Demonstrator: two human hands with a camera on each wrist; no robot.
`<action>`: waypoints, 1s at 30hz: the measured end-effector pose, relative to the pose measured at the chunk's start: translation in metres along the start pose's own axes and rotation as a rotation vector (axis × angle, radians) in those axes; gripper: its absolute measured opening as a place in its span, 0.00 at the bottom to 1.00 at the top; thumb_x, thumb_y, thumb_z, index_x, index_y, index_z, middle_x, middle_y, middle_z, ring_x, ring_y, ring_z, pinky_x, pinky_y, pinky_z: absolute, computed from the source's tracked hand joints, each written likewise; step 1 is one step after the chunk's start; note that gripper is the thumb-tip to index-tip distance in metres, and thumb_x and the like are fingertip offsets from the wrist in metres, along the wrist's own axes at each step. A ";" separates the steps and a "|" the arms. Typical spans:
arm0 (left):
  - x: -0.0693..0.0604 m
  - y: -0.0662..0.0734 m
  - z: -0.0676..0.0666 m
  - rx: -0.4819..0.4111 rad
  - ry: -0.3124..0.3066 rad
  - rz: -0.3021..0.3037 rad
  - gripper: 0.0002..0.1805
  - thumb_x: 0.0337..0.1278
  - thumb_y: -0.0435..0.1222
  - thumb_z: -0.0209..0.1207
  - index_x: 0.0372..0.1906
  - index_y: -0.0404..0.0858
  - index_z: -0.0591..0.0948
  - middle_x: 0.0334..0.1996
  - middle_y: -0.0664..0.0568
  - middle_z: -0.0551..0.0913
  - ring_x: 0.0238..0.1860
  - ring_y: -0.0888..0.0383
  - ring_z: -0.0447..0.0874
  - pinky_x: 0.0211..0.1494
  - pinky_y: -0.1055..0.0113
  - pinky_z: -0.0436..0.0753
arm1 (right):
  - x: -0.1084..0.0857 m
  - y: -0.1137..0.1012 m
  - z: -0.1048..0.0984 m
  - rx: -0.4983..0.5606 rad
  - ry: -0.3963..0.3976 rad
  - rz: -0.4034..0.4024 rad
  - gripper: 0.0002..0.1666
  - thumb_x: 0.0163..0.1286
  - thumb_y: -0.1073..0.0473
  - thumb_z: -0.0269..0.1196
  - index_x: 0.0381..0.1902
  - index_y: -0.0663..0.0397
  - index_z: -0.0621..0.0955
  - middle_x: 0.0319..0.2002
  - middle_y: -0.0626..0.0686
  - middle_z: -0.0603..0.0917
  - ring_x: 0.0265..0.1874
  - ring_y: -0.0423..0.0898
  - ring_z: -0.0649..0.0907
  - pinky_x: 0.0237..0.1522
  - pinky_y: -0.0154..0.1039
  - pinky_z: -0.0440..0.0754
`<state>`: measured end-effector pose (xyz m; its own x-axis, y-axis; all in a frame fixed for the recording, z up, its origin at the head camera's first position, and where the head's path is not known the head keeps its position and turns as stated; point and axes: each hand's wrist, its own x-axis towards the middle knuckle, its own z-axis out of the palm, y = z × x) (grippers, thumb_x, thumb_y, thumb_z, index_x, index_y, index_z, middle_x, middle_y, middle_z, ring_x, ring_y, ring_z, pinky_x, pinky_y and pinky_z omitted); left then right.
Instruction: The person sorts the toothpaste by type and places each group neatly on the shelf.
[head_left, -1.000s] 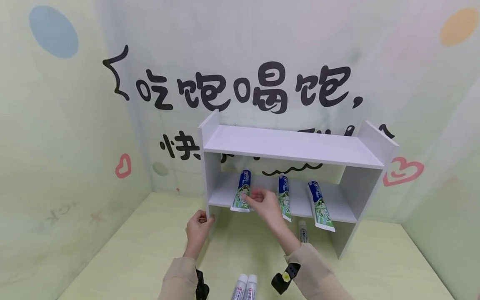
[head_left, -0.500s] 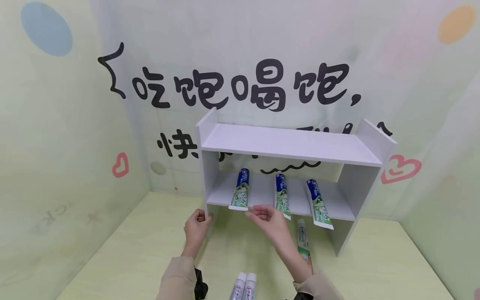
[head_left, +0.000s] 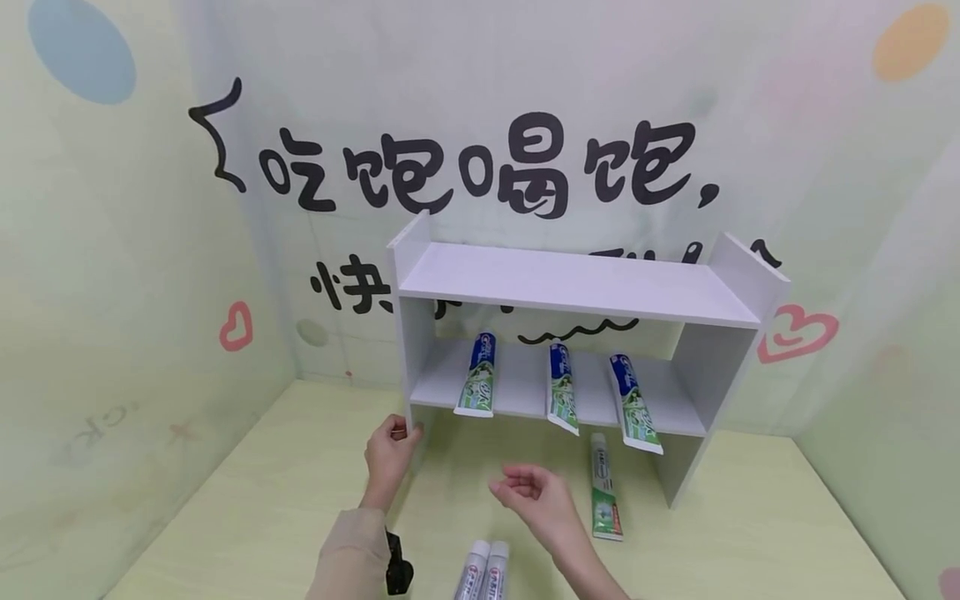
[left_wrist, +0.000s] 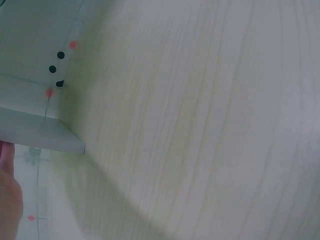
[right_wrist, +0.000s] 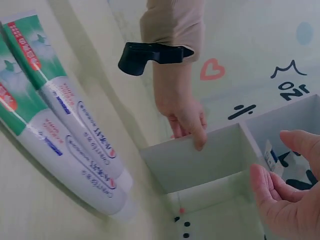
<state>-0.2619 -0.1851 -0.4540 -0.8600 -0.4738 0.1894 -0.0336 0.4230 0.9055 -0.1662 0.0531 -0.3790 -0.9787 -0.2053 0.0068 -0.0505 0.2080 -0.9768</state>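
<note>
My left hand [head_left: 390,458] grips the front edge of the white shelf's left side panel, low down; the right wrist view shows the left hand [right_wrist: 186,117] with its thumb on the panel [right_wrist: 200,160]. My right hand [head_left: 543,508] is in the air in front of the shelf [head_left: 585,283], fingers loosely bent and holding nothing. On the middle board lie a left tube [head_left: 477,375], a centre tube [head_left: 562,387] and a right tube [head_left: 636,404], blue and green, their flat ends over the front edge.
A green and white tube [head_left: 604,492] lies on the table under the shelf's right part. Two tubes [head_left: 482,573] lie side by side at the near table edge, large in the right wrist view [right_wrist: 75,135]. A wall with black lettering stands behind the shelf.
My right hand has let go of the left tube and moved down and back from the shelf. The left hand keeps its grip. The tube under the shelf is now fully in sight.
</note>
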 end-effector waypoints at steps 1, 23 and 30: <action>0.000 0.000 0.000 0.000 0.000 0.000 0.08 0.47 0.38 0.61 0.30 0.37 0.78 0.33 0.42 0.85 0.35 0.53 0.84 0.35 0.66 0.78 | -0.001 0.005 0.000 0.009 -0.002 0.011 0.30 0.55 0.51 0.66 0.48 0.70 0.75 0.40 0.57 0.82 0.36 0.41 0.80 0.37 0.28 0.79; -0.001 -0.001 -0.005 0.025 0.013 0.024 0.09 0.48 0.38 0.61 0.30 0.36 0.78 0.32 0.42 0.85 0.32 0.55 0.83 0.36 0.65 0.77 | -0.017 0.068 0.018 -0.069 -0.018 0.174 0.36 0.50 0.45 0.69 0.43 0.72 0.76 0.32 0.52 0.80 0.31 0.41 0.77 0.36 0.36 0.78; -0.001 -0.004 -0.005 0.016 0.008 0.005 0.08 0.48 0.38 0.61 0.30 0.36 0.78 0.32 0.43 0.85 0.32 0.57 0.83 0.34 0.68 0.78 | -0.023 0.085 0.021 -0.164 -0.043 0.302 0.31 0.49 0.45 0.69 0.36 0.68 0.78 0.27 0.51 0.81 0.27 0.41 0.79 0.32 0.37 0.78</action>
<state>-0.2584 -0.1898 -0.4559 -0.8560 -0.4781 0.1968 -0.0379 0.4377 0.8983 -0.1440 0.0554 -0.4664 -0.9452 -0.1500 -0.2901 0.2058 0.4159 -0.8858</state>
